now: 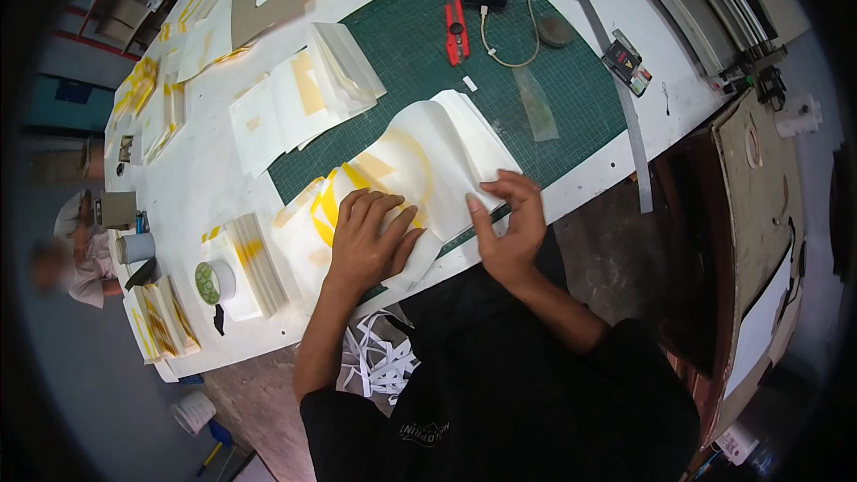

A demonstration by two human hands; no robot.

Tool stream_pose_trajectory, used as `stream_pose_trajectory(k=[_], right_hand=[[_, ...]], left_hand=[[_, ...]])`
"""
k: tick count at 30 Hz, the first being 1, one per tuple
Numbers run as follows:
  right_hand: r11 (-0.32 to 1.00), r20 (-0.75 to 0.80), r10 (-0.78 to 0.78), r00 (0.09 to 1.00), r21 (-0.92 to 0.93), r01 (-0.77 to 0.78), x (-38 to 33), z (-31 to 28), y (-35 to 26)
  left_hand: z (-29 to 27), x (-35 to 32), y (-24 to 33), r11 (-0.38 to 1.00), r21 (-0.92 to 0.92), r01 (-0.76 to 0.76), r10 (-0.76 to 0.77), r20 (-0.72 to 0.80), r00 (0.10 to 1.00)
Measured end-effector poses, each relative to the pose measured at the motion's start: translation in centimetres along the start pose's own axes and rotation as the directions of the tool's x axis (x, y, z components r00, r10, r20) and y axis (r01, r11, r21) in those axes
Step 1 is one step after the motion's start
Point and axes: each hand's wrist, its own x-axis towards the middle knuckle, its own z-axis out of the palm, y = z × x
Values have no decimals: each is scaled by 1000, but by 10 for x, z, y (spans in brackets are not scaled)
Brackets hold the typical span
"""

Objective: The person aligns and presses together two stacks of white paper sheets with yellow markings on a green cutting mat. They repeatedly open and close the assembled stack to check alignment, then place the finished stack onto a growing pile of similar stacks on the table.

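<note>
- The left hand (368,236) is laid flat, palm down, with the fingers spread and nothing grasped; it is pressed on a stack of white sheets with yellow shapes (402,174).
- The right hand (507,223) is set at the stack's lower right edge, its fingers partly curled; the thumb and fingertips are brought against the sheet edges, though whether a sheet is actually pinched between them cannot be told.
- The stack is spread across the near edge of a green cutting mat (571,71), directly under the left hand and just left of the right hand; its upper sheets are fanned toward the right.
- The mat is carried on a white table (210,187).
- A second fanned stack of sheets (308,94) is seen further up the mat, well apart from both hands.
- A red knife (456,31) is laid near the mat's far edge, beside a white cable (509,58).
- A roll of tape (214,281) is stood on the table, left of the left hand.
- White paper strips (384,361) are seen below the table edge, near the left forearm.
</note>
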Motion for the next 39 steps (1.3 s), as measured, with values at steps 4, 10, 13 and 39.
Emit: stream_pose_trajectory(k=[4,10,13,39], right_hand=[[704,-12,493,870,593,-391,17,-7,-9],[630,39,556,830,631,-452,23,-14,-6],[767,-90,475,875,531,-361,24,-10,-13],[942,280,-266,922,-128,311,6,-13,-7]], left_hand=[[-1,0,0,1000,-10,4,-4,-9,1000],[-1,1,1,1000,-16,11,-12,-25,1000],[0,2,2,1000,-20,10,-11,-33,999],[8,9,2,1000,-9,-22,23,206,978]])
